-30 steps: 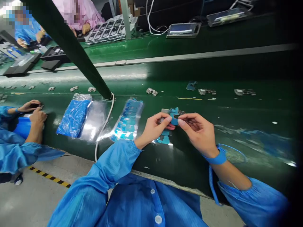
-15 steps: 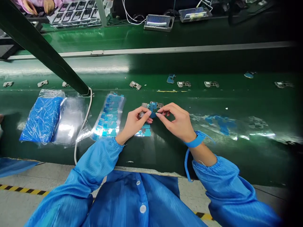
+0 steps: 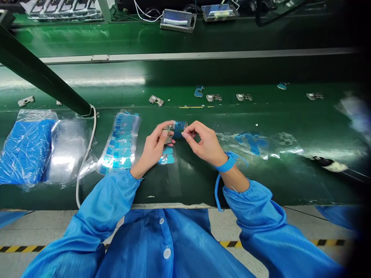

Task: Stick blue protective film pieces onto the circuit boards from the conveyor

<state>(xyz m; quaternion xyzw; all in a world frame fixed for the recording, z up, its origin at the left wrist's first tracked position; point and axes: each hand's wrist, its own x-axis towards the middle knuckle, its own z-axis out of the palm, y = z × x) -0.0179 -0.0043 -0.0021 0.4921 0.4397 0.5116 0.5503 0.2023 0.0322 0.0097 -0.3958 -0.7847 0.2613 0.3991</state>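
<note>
My left hand (image 3: 153, 146) grips a small phone circuit board (image 3: 168, 135) between thumb and fingers. Dark blue film (image 3: 179, 129) lies across the board's right part. At the film's lower right edge, my right hand (image 3: 206, 146) has thumb and forefinger pinched together; the fingertips hide the exact contact. Below the board, a clear sheet carries light-blue film pieces (image 3: 167, 156). Left of my left hand lies a longer sheet of blue film stickers (image 3: 123, 139). A blue wrist strap (image 3: 227, 163) with a coiled cord is around my right wrist.
Several boards, one being this board (image 3: 157, 100), lie along the green bench beyond my hands. Plastic-wrapped blue packs (image 3: 29, 148), a white cable (image 3: 86, 156) and a slanted dark post (image 3: 49, 73) stand left. Crumpled clear film (image 3: 252, 143) and a black-and-white tool (image 3: 330, 164) lie right.
The blue film, earlier held tilted between both hands, now lies flatter across the board. My right fingertips have closed together at its edge. The view has shifted, showing more of the right side.
</note>
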